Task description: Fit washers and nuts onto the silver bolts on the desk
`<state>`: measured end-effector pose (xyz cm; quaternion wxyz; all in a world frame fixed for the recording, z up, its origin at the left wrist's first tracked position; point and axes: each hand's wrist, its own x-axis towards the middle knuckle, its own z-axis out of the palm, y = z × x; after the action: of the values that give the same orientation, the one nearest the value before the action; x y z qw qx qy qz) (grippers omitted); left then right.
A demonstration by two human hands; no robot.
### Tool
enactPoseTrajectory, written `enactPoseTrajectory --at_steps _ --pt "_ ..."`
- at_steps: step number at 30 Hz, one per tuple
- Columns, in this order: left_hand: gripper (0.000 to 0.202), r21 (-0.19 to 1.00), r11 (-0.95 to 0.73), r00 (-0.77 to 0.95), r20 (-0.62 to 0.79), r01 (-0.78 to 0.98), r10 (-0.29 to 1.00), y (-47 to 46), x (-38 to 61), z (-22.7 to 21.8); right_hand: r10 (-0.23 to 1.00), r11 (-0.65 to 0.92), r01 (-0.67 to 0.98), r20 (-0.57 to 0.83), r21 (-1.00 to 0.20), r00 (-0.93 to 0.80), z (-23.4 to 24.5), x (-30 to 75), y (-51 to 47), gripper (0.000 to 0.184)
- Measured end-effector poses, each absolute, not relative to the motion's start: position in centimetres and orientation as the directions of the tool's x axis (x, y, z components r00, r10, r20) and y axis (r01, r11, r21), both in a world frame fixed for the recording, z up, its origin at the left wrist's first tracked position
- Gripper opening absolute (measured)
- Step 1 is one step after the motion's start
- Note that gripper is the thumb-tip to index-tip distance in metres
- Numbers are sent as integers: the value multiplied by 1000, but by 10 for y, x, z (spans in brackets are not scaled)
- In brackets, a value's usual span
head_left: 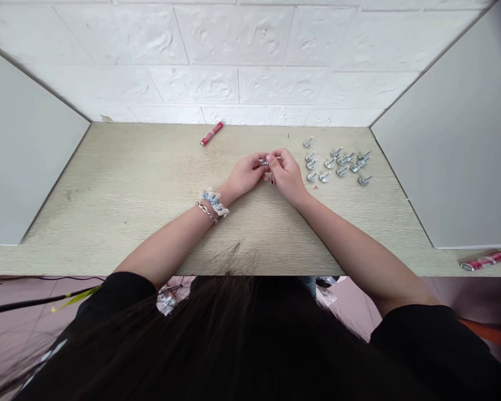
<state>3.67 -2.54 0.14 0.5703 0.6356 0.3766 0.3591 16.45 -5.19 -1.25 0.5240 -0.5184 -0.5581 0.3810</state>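
Over the middle of the table, my left hand (247, 174) and my right hand (284, 174) meet at the fingertips. Between them they pinch a small shiny metal bolt (264, 162), mostly covered by the fingers. My left wrist wears a scrunchie and a chain bracelet. Right of my hands lie several silver bolts with washers (343, 171), loosely scattered with their shanks tilted upward. One bolt (308, 142) lies apart, farther back.
A red tube (211, 134) lies at the back of the wooden table (121, 189). Another red tube (486, 260) is at the front right edge. Grey panels (29, 139) stand left and right, and a white brick-patterned wall (212, 83) closes the back.
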Motion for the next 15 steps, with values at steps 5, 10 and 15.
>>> enactPoseTrajectory --at_steps 5,10,15 --pt "25 995 -49 452 7 82 892 -25 37 2 978 163 98 174 -982 117 -14 164 -50 42" --pt "19 999 -4 429 -19 53 903 -26 37 4 983 62 -56 51 -997 179 -10 160 -52 46" --pt "20 998 20 410 -44 62 911 -25 37 1 974 20 -196 -25 -980 227 -10 152 -58 52"
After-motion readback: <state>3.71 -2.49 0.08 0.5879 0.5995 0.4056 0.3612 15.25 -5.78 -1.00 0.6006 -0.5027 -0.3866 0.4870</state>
